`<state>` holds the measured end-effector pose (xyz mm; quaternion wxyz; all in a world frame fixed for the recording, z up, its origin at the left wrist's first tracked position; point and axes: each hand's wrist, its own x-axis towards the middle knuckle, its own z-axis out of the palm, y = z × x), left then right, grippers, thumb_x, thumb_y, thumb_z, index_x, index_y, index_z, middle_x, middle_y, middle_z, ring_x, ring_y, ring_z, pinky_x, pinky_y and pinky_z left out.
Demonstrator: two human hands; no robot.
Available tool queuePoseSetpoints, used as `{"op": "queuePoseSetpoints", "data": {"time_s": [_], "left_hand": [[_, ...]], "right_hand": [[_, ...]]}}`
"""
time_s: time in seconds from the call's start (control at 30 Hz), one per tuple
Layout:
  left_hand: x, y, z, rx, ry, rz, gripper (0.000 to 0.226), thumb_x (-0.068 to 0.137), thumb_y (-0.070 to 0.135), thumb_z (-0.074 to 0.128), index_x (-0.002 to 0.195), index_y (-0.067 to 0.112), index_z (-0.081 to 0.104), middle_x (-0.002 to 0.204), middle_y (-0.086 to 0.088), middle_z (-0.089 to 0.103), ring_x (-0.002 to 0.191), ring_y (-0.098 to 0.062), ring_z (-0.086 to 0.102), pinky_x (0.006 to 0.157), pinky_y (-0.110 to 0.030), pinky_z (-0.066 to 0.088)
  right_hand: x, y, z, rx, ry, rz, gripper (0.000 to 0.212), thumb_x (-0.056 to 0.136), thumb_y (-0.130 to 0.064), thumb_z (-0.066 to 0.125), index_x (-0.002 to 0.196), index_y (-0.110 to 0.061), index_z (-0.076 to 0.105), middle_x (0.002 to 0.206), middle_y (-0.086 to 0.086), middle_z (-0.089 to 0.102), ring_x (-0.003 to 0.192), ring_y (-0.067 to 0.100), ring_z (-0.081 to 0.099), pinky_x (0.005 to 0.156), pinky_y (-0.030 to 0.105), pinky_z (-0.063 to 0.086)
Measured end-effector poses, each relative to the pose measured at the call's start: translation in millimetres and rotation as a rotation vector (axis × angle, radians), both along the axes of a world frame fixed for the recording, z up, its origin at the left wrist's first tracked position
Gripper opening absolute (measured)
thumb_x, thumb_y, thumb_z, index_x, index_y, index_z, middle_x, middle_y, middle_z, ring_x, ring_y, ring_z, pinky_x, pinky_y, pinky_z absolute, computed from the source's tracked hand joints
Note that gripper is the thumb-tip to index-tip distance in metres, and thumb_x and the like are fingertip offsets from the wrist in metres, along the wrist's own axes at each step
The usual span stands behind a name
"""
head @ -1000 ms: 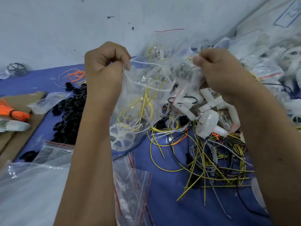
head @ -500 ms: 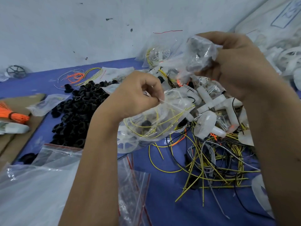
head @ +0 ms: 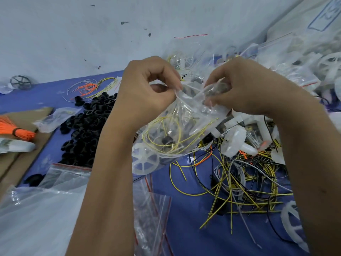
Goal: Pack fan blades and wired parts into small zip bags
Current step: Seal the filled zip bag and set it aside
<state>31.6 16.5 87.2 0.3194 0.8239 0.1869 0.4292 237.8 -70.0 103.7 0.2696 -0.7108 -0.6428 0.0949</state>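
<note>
A small clear zip bag [head: 177,130] hangs between both hands above the blue table. Inside it lie yellow wires, a black part and a white wheel-shaped fan blade [head: 145,163] at the bottom. My left hand [head: 147,89] pinches the bag's left top edge. My right hand [head: 245,89] grips a second small clear bag with a dark part [head: 215,91] and holds it at the open mouth of the first bag. Loose yellow, black and white wires [head: 245,183] and white fan parts [head: 234,141] lie below on the right.
A heap of black rings [head: 86,130] lies at left, with orange wire bundles [head: 16,130] on cardboard beyond it. Empty red-striped zip bags [head: 151,215] and a large plastic sheet [head: 36,218] lie in front. Filled bags [head: 295,74] pile up at the back right against the wall.
My left hand has risen with the bag's edge. My right hand has come down and left with the second small bag, from above the pile to the first bag's mouth.
</note>
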Motion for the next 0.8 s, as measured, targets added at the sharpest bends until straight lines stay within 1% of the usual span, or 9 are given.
{"op": "queuePoseSetpoints", "data": {"time_s": [0.17,0.3,0.4,0.43,0.5,0.57,0.63,0.7,0.8], "left_hand": [[10,-7,1,0.009,0.026,-0.018,0.018,0.076,-0.019,0.064,0.076,-0.003,0.070,0.086,-0.011,0.067,0.086,-0.032,0.067,0.064,-0.044,0.056],[14,-10,2,0.045,-0.015,0.056,0.017,0.074,-0.017,0.060,0.076,-0.003,0.070,0.086,-0.012,0.068,0.084,-0.027,0.068,0.065,-0.044,0.058],[12,-9,3,0.076,-0.064,0.083,0.016,0.074,-0.015,0.059,0.075,-0.003,0.070,0.084,-0.008,0.067,0.081,-0.023,0.067,0.062,-0.032,0.053],[11,-8,2,0.076,-0.088,0.100,0.017,0.074,-0.014,0.058,0.075,-0.002,0.070,0.082,-0.007,0.067,0.080,-0.021,0.067,0.061,-0.027,0.050],[7,-3,1,0.062,-0.131,0.165,0.017,0.074,-0.011,0.058,0.075,0.001,0.069,0.082,-0.008,0.068,0.079,-0.021,0.067,0.062,-0.023,0.048],[-1,5,-2,0.040,-0.163,0.259,0.015,0.076,-0.009,0.059,0.076,0.001,0.069,0.082,-0.011,0.069,0.078,-0.026,0.068,0.063,-0.026,0.048],[-10,11,-2,-0.008,-0.239,0.361,0.014,0.076,-0.007,0.058,0.077,0.001,0.070,0.079,-0.008,0.070,0.072,-0.020,0.067,0.062,-0.029,0.048],[-15,14,-1,-0.059,-0.362,0.438,0.017,0.074,-0.006,0.056,0.078,0.001,0.071,0.075,-0.002,0.069,0.066,-0.012,0.063,0.061,-0.026,0.044],[-11,12,0,-0.127,-0.537,0.492,0.019,0.072,-0.006,0.054,0.075,0.005,0.069,0.067,0.002,0.064,0.054,-0.009,0.051,0.057,-0.025,0.035]], "right_hand": [[-19,6,-6,0.061,0.180,0.043,0.019,0.080,-0.030,0.082,0.085,-0.020,0.066,0.065,0.002,0.070,0.045,0.012,0.065,0.048,0.031,0.053],[-17,2,-6,-0.126,0.320,0.369,0.032,0.093,-0.035,0.066,0.091,-0.004,0.075,0.082,0.026,0.069,0.064,0.010,0.063,0.062,0.034,0.045],[-14,2,-11,-0.293,0.168,0.516,0.019,0.099,-0.024,0.061,0.097,-0.022,0.080,0.093,0.022,0.072,0.074,0.040,0.061,0.076,0.048,0.054],[-10,5,-12,-0.263,0.146,0.508,0.027,0.102,-0.019,0.059,0.094,-0.034,0.080,0.091,0.014,0.074,0.074,0.039,0.061,0.076,0.046,0.056],[-9,7,-12,-0.082,0.203,0.435,0.041,0.104,-0.012,0.056,0.086,-0.043,0.078,0.080,-0.013,0.072,0.069,0.010,0.063,0.069,0.023,0.054],[-4,9,-9,0.163,0.441,0.285,0.025,0.103,-0.012,0.057,0.097,-0.022,0.079,0.092,-0.006,0.078,0.084,0.006,0.074,0.078,0.025,0.061],[0,10,-6,0.387,0.554,0.123,0.025,0.102,-0.018,0.056,0.093,-0.006,0.076,0.091,0.009,0.077,0.084,0.023,0.077,0.076,0.044,0.064],[1,13,-6,0.446,0.575,0.017,0.041,0.103,-0.033,0.053,0.086,-0.002,0.073,0.083,0.016,0.075,0.074,0.034,0.075,0.067,0.049,0.064],[-11,12,-9,0.056,0.632,0.085,0.067,0.094,-0.066,0.050,0.090,-0.003,0.071,0.083,0.019,0.075,0.075,0.034,0.076,0.059,0.042,0.064]]}}
